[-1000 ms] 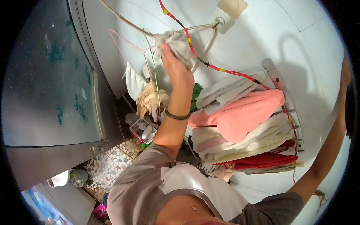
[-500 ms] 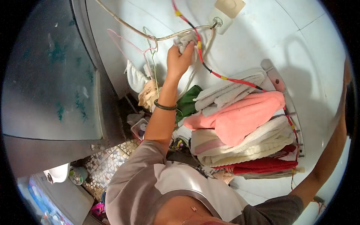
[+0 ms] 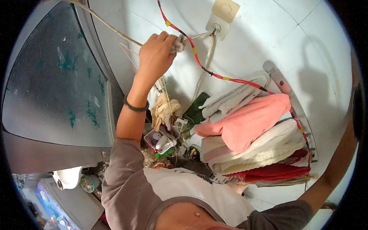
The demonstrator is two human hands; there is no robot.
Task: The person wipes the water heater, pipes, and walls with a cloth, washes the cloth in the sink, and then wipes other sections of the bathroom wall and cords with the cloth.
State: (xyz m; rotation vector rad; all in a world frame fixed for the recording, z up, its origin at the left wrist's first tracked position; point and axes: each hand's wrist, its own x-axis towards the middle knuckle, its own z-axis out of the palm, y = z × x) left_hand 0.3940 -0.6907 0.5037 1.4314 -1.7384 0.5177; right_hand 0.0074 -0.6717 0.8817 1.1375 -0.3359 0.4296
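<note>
My left hand (image 3: 156, 55) is closed around a crumpled greyish cloth (image 3: 177, 45), which sticks out past the thumb and fingers. Hand and cloth are at the beige power cord (image 3: 111, 30), which runs on behind them to a plug in the wall socket (image 3: 219, 26). A red-and-black cable with yellow bands (image 3: 194, 51) passes just right of the cloth. Below the wrist, a tan cloth (image 3: 165, 111) hangs by a hanger, partly covered by my forearm. My right arm (image 3: 333, 168) reaches up along the right edge; its hand is lost in the dark rim, fingers hidden.
Several towels, among them a coral towel (image 3: 255, 120) and a red towel (image 3: 276, 172), hang from a wall rack (image 3: 289, 94) at right. A dark refrigerator-like door (image 3: 57, 84) fills the left side. A small basket (image 3: 159, 141) with items is below my left forearm.
My left hand has moved left along the cord with the cloth, away from the socket, and now shows its back. It covers much of the hangers. The view has shifted slightly.
</note>
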